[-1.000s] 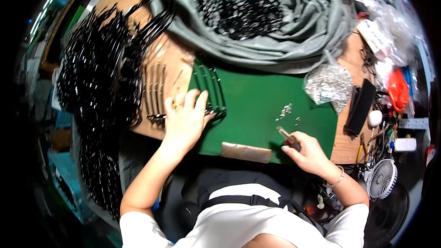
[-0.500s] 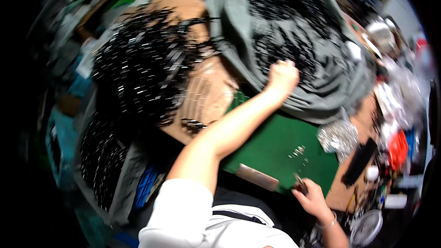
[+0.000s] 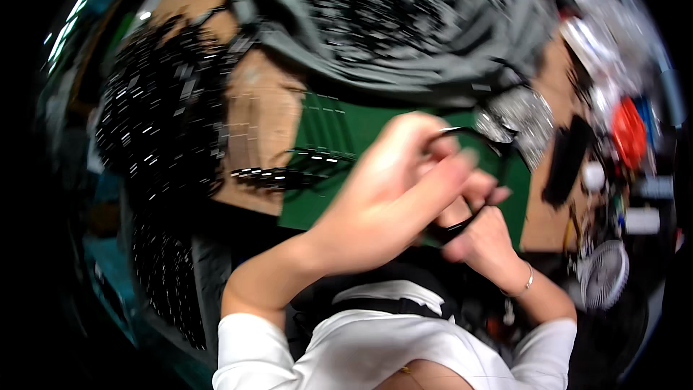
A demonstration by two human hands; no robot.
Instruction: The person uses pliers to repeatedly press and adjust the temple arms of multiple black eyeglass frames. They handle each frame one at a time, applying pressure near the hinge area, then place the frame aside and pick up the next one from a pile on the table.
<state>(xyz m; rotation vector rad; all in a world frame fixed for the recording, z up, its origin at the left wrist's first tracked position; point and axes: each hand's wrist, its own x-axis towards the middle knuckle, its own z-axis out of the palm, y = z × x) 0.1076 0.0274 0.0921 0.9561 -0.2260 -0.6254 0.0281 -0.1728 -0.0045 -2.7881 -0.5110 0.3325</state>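
Note:
In front of my chest my left hand [image 3: 393, 198] is closed, its fingers and thumb pinching a thin black strip [image 3: 465, 130] that curves in a loop over to the right. My right hand [image 3: 485, 240] is just below and to the right, nearly touching the left. Its fingers are curled at the lower end of the loop, and motion blurs the fingertips. Below both hands is a green mat [image 3: 314, 206]. Several black strips [image 3: 281, 175] lie in a row on its left edge. I cannot make out any tool in my right hand.
A grey cloth [image 3: 289, 43] heaped with black strips fills the far side. Another large black pile [image 3: 166, 115] hangs at the left table edge. To the right are a clear bag of silvery pieces [image 3: 530, 119], a black block [image 3: 567, 162], a red item [image 3: 628, 133] and a small fan [image 3: 605, 274].
My left hand has come back from the cloth pile to my right hand, with a black strip. The right hand has risen; the small metal tool it held no longer shows. My view has shifted.

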